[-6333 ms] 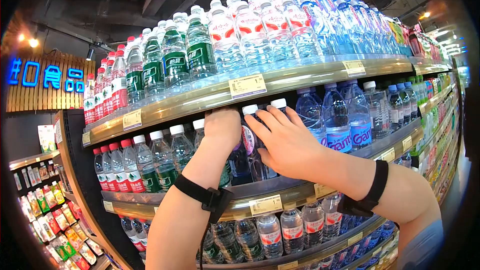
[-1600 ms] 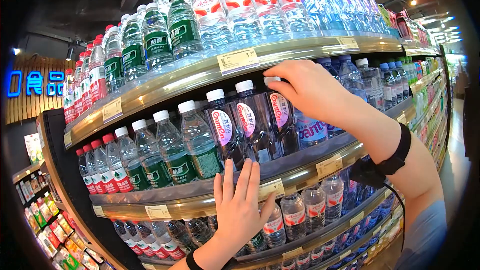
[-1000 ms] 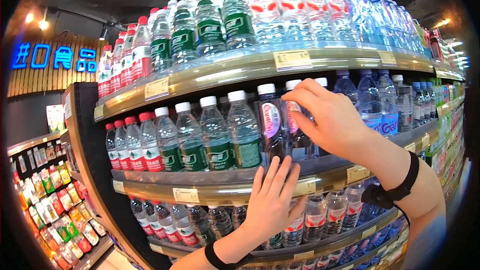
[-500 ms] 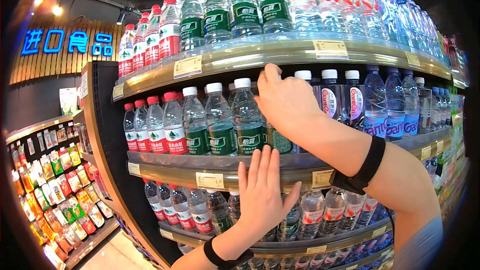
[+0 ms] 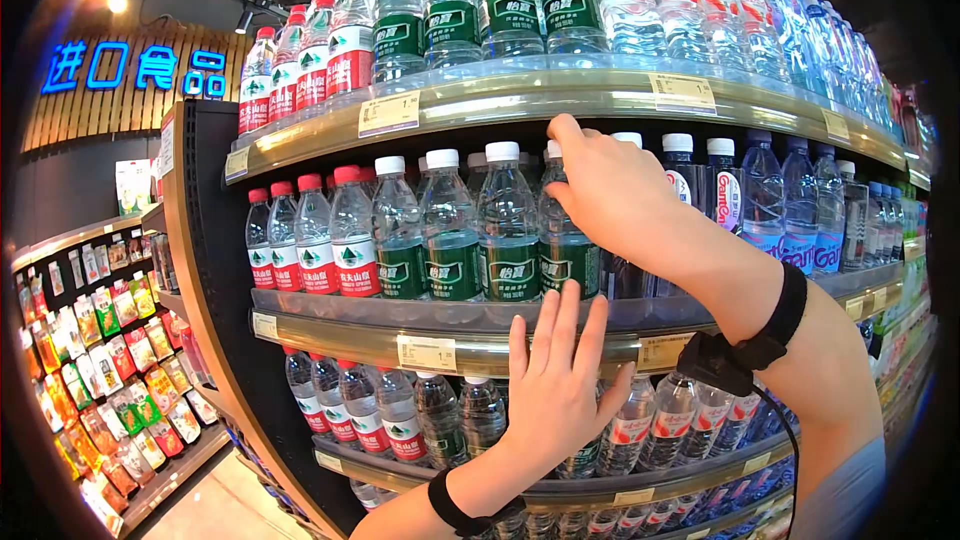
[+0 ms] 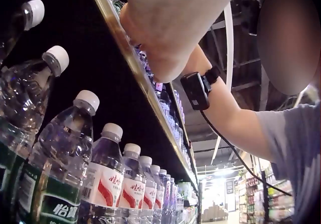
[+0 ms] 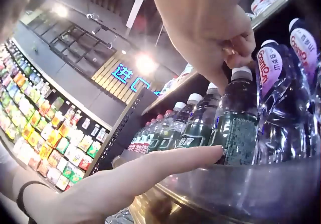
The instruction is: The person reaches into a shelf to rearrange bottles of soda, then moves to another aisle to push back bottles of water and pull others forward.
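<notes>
My right hand is at the top of a green-labelled water bottle on the middle shelf. Thumb and curled fingers pinch its white cap in the right wrist view. The bottle stands upright, its label logo facing front in the head view. Below, my left hand has its fingers straight, fingertips at the shelf's front lip by the bottle's base. Matching bottles line up to the left. Dark Ganten bottles with pink-and-white oval labels stand just right, partly behind my right forearm in the head view.
Above, the top shelf edge runs close over the caps and carries price tags. Red-capped bottles fill the left end. More bottles stand on the shelf below. A rack of snack packets stands at the far left.
Both hands have moved left from the Ganten bottles to the green-labelled one. Half a second ago that bottle showed its textured label side; now its logo faces front.
</notes>
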`<action>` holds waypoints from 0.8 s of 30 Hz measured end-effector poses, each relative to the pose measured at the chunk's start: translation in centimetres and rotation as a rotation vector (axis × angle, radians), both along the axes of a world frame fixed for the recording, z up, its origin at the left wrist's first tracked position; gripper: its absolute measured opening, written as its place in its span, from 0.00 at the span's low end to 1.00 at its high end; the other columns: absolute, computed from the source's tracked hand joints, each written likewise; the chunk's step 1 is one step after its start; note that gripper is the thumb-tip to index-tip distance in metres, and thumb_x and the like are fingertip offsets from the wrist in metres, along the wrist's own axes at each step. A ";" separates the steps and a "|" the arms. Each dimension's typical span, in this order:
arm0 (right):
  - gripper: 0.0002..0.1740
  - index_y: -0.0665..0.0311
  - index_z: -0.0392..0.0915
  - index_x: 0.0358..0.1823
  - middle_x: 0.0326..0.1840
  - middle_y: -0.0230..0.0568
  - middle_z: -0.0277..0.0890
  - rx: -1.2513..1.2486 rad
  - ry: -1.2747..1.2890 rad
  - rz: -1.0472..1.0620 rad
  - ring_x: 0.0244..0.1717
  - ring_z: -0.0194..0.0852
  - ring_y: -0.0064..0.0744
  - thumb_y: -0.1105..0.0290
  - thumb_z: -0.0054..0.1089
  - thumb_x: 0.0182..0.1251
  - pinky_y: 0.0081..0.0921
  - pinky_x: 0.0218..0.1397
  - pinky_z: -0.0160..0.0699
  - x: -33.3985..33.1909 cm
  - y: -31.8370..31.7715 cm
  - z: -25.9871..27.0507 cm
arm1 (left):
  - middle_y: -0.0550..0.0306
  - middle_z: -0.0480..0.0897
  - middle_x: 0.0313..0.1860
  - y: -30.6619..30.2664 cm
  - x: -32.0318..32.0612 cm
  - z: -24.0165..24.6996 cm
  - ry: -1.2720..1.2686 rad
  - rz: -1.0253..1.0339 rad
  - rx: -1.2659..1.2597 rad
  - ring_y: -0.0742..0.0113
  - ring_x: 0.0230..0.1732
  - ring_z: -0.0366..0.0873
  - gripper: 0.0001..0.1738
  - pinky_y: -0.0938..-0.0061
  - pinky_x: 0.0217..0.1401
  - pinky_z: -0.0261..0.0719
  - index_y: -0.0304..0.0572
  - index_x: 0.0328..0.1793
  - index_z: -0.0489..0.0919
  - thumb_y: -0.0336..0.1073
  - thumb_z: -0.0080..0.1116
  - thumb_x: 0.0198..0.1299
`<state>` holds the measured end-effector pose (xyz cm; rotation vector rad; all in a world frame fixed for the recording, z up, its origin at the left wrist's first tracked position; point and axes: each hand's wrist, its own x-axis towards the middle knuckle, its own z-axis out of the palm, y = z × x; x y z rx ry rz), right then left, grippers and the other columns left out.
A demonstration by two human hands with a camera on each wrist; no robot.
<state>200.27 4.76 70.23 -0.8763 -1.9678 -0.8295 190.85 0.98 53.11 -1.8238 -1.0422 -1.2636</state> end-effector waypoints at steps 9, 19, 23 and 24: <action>0.27 0.65 0.64 0.53 0.39 0.53 0.81 -0.013 -0.040 -0.029 0.42 0.81 0.56 0.59 0.67 0.61 0.47 0.41 0.80 0.4 -0.2 0.5 | 0.33 0.63 0.72 0.3 0.3 -0.1 -0.016 0.035 0.007 0.39 0.74 0.59 0.39 0.35 0.71 0.51 0.37 0.71 0.68 0.49 0.63 0.56; 0.25 0.73 0.62 0.53 0.33 0.56 0.81 -0.122 0.003 0.061 0.39 0.83 0.58 0.71 0.65 0.61 0.48 0.41 0.81 0.3 -0.9 0.5 | 0.36 0.64 0.73 0.3 0.8 -0.1 0.002 0.051 -0.008 0.41 0.74 0.60 0.40 0.36 0.71 0.49 0.39 0.72 0.68 0.50 0.63 0.56; 0.25 0.72 0.62 0.54 0.33 0.58 0.82 -0.210 0.000 0.039 0.40 0.83 0.58 0.72 0.64 0.61 0.48 0.42 0.81 0.3 -1.4 0.5 | 0.37 0.63 0.73 0.3 1.0 -0.2 0.015 0.065 -0.010 0.41 0.74 0.60 0.40 0.35 0.71 0.49 0.40 0.72 0.67 0.50 0.63 0.56; 0.25 0.72 0.62 0.54 0.33 0.59 0.82 -0.197 -0.003 0.040 0.40 0.83 0.58 0.72 0.64 0.61 0.48 0.42 0.82 0.3 -1.4 0.4 | 0.38 0.63 0.73 0.2 1.0 -0.2 0.015 0.072 -0.012 0.41 0.74 0.60 0.40 0.35 0.71 0.50 0.40 0.72 0.67 0.50 0.62 0.56</action>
